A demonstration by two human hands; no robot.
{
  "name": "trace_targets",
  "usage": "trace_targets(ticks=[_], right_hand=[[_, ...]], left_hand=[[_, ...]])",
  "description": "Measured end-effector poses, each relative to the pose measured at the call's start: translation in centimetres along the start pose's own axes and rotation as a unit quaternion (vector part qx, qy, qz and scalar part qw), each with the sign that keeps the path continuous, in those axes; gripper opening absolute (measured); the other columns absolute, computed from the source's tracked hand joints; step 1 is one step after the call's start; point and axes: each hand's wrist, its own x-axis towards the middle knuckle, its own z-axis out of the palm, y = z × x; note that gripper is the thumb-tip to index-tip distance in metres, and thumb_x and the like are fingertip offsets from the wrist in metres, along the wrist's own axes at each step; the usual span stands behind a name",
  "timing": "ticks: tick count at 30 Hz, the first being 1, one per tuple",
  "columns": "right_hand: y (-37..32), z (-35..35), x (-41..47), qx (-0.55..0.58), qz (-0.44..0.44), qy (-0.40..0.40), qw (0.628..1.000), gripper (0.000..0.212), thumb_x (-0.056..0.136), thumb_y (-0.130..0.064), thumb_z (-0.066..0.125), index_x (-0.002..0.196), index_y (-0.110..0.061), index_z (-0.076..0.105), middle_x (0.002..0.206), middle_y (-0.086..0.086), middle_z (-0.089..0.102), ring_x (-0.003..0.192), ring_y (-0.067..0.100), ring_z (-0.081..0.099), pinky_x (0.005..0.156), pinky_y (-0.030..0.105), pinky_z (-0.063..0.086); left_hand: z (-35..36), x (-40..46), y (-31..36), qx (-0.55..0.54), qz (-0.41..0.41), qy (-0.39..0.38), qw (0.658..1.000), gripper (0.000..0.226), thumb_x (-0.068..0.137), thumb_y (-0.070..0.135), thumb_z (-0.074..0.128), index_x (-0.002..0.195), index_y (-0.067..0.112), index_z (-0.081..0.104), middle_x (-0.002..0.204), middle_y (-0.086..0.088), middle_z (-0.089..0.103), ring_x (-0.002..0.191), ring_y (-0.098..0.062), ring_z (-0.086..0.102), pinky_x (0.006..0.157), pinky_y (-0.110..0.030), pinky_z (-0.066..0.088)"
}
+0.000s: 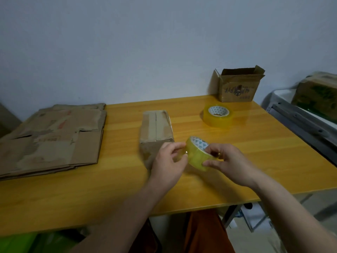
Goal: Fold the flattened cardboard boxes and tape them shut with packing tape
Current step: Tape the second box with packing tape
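A roll of yellowish packing tape (pixel 196 156) hangs just above the table in front of me. My right hand (pixel 225 162) grips it from the right, thumb under the rim and fingers in the core. My left hand (pixel 168 161) pinches at the roll's left edge, where the tape end seems to be. Just behind my left hand stands a small folded cardboard box (pixel 156 129), its top flaps closed, its near side partly hidden by that hand. A stack of flattened cardboard boxes (pixel 52 139) lies at the table's left end.
A second, larger tape roll (pixel 218 115) lies flat at the back right of the yellow wooden table (pixel 255 152). An open cardboard box (pixel 238 86) stands against the wall behind it. A grey unit with another box (pixel 317 95) sits off the right edge.
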Motion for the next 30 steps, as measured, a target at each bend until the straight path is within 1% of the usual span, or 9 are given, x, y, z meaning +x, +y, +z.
trace_targets(ticks=[6, 10, 13, 15, 17, 19, 23, 28, 30], right_hand=[[-2.2, 1.4, 1.0, 0.011, -0.011, -0.025, 1.0, 0.011, 0.083, -0.015, 0.071, 0.078, -0.02, 0.062, 0.075, -0.004, 0.063, 0.068, 0.003, 0.052, 0.061, 0.017, 0.037], [-3.2, 2.0, 1.1, -0.001, -0.024, -0.035, 0.999, 0.017, 0.08, -0.022, 0.075, 0.078, -0.025, 0.058, 0.075, -0.007, 0.06, 0.07, 0.004, 0.051, 0.062, 0.022, 0.038], [-3.5, 2.9, 0.9, -0.075, -0.028, -0.03, 0.996, 0.039, 0.068, -0.034, 0.083, 0.095, -0.027, 0.057, 0.093, -0.012, 0.052, 0.087, 0.006, 0.047, 0.072, 0.025, 0.042], [-3.6, 3.8, 0.5, -0.126, -0.064, 0.039, 0.989, 0.056, 0.066, -0.024, 0.084, 0.112, -0.026, 0.053, 0.105, -0.011, 0.041, 0.1, 0.006, 0.041, 0.083, 0.025, 0.042], [-3.8, 4.7, 0.4, -0.059, -0.074, 0.171, 0.981, 0.064, 0.068, -0.004, 0.079, 0.122, -0.024, 0.049, 0.114, -0.009, 0.04, 0.105, 0.005, 0.044, 0.086, 0.018, 0.043], [-3.7, 5.8, 0.5, 0.137, -0.024, 0.271, 0.953, 0.06, 0.072, 0.007, 0.072, 0.12, -0.022, 0.049, 0.114, -0.006, 0.052, 0.103, 0.006, 0.054, 0.084, 0.012, 0.045], [-3.3, 8.7, 1.6, 0.45, 0.077, 0.212, 0.864, 0.026, 0.081, -0.001, 0.062, 0.107, -0.006, 0.063, 0.099, 0.018, 0.068, 0.089, 0.026, 0.068, 0.075, 0.041, 0.056], [-1.9, 7.5, 1.8, 0.332, 0.088, 0.231, 0.91, 0.025, 0.081, 0.008, 0.058, 0.096, -0.011, 0.064, 0.091, 0.014, 0.068, 0.09, 0.037, 0.065, 0.074, 0.057, 0.056], [-1.8, 6.8, 1.8, 0.314, 0.076, 0.237, 0.916, 0.038, 0.08, 0.021, 0.052, 0.096, -0.012, 0.064, 0.089, 0.01, 0.067, 0.086, 0.033, 0.065, 0.069, 0.051, 0.058]], left_hand=[[-2.1, -0.8, 0.0, 0.016, 0.006, 0.068, 0.998, 0.008, 0.086, 0.017, 0.071, 0.086, 0.023, 0.066, 0.098, 0.002, 0.063, 0.087, -0.009, 0.066, 0.082, -0.033, 0.057], [-3.1, -1.5, -0.1, 0.044, 0.039, 0.101, 0.993, 0.012, 0.087, 0.016, 0.07, 0.082, 0.024, 0.064, 0.093, 0.005, 0.063, 0.084, -0.009, 0.066, 0.075, -0.031, 0.058], [-3.6, -2.0, -0.4, 0.04, 0.059, 0.142, 0.987, 0.004, 0.087, 0.012, 0.069, 0.085, 0.013, 0.066, 0.085, 0.001, 0.067, 0.077, -0.006, 0.066, 0.069, -0.026, 0.057], [-3.7, -2.2, -0.5, -0.018, 0.032, 0.17, 0.985, 0.004, 0.089, 0.008, 0.067, 0.085, 0.008, 0.064, 0.08, -0.003, 0.069, 0.074, -0.011, 0.067, 0.069, -0.029, 0.058], [-3.6, -2.5, 0.0, -0.14, -0.033, 0.177, 0.974, 0.007, 0.092, 0.004, 0.06, 0.085, 0.003, 0.061, 0.082, -0.01, 0.07, 0.079, -0.021, 0.069, 0.069, -0.032, 0.06], [-3.1, -2.9, 0.9, -0.269, -0.102, 0.17, 0.942, 0.009, 0.095, 0.0, 0.053, 0.088, -0.002, 0.057, 0.086, -0.018, 0.067, 0.082, -0.028, 0.068, 0.065, -0.028, 0.06], [-2.3, -3.4, 1.1, -0.259, -0.121, 0.185, 0.94, 0.009, 0.095, 0.004, 0.056, 0.087, 0.002, 0.06, 0.088, -0.02, 0.069, 0.083, -0.031, 0.068, 0.072, -0.036, 0.06], [-4.1, -3.3, 0.5, -0.187, -0.106, 0.241, 0.946, 0.006, 0.092, 0.007, 0.061, 0.086, 0.007, 0.063, 0.076, -0.007, 0.07, 0.075, -0.022, 0.067, 0.078, -0.039, 0.057], [-4.5, -3.3, 0.5, -0.204, -0.116, 0.238, 0.942, 0.006, 0.092, 0.005, 0.06, 0.086, 0.005, 0.062, 0.068, 0.0, 0.069, 0.07, -0.017, 0.065, 0.08, -0.039, 0.056]])
